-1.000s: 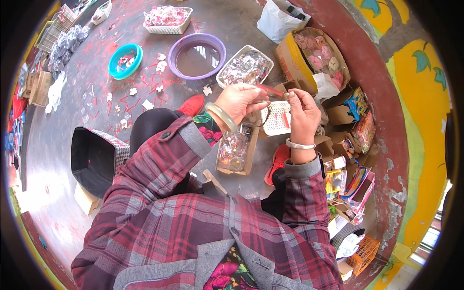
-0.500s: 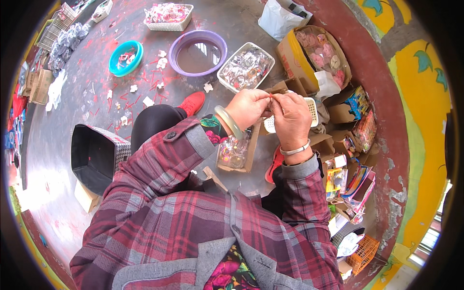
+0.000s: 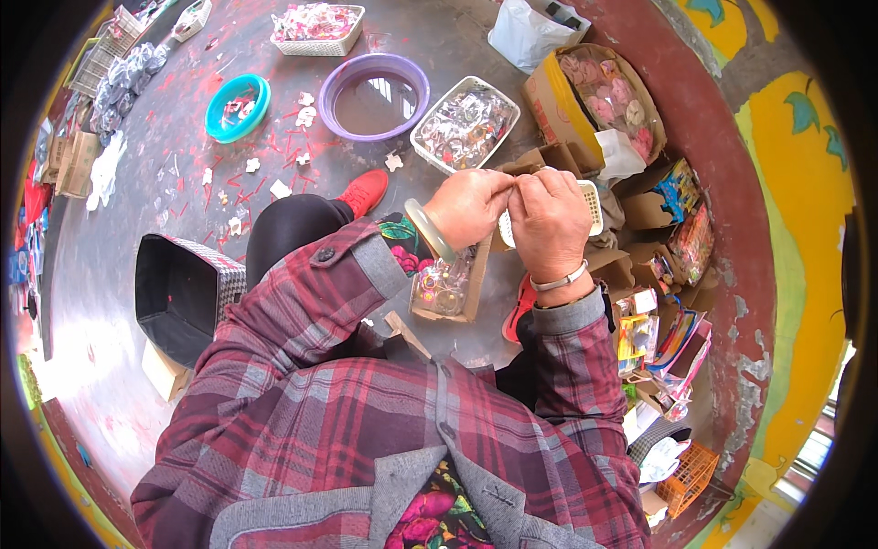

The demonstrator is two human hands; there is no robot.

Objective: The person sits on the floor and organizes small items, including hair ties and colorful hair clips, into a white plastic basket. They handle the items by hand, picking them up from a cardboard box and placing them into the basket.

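Note:
My left hand (image 3: pixel 469 207) and my right hand (image 3: pixel 551 224) meet at the fingertips in front of me. Both have their fingers pinched together, and whatever they hold is too small and too covered to make out. Just behind my right hand is a small white perforated basket (image 3: pixel 593 209), partly hidden by it. Below my left hand a cardboard box (image 3: pixel 476 291) on the floor holds clear-wrapped small items (image 3: pixel 440 289). Beyond the hands stands a white basket (image 3: pixel 433 156) full of small plastic-wrapped pieces.
A purple basin (image 3: pixel 337 126) with liquid and a teal bowl (image 3: pixel 215 126) stand ahead, red and white scraps around them. To the left is a black-lined bin (image 3: pixel 174 297). Along the right wall sit a large carton (image 3: pixel 549 102), several opened boxes and an orange crate (image 3: pixel 688 479).
The fingers of both hands have shifted slightly and closed in at the tips. A small reddish bit that showed between them is now hidden. Everything else stays in place.

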